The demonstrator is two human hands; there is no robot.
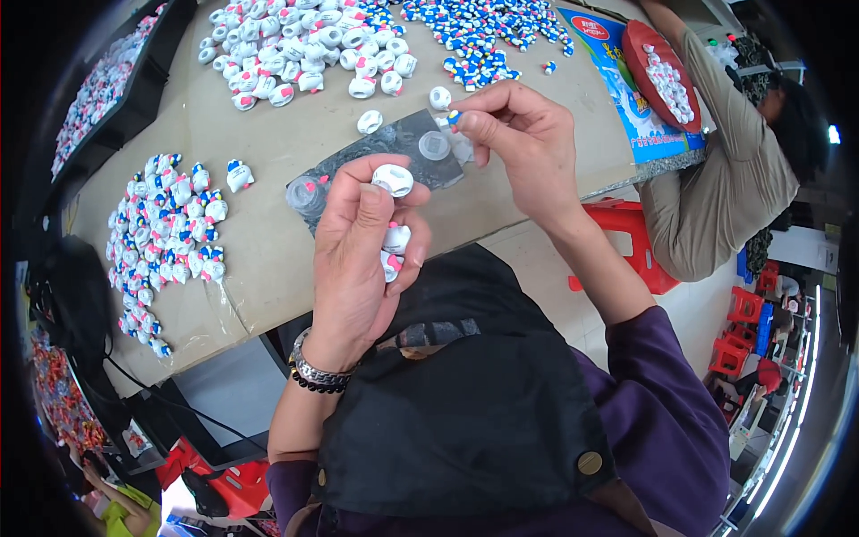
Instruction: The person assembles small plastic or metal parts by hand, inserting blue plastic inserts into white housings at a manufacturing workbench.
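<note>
My left hand (353,242) is closed around several small white figurine heads with pink parts. One white head (394,180) sits between its thumb and forefinger with its hollow opening showing. Out to the right, my right hand (523,143) pinches a small blue figurine body (454,118) between thumb and forefinger, above a dark work mat (398,140). Shallow clear round dishes (435,146) rest on the mat. Close to that hand lies a loose white head (439,98), and another white head (369,122) lies at the mat's far edge.
White heads (309,45) and blue bodies (488,36) are heaped at the far side. Joined figurines (165,233) form a pile at left. A black bin (157,80) borders the table. A person beside a red plate (631,54) sits at right, near a red stool (626,242).
</note>
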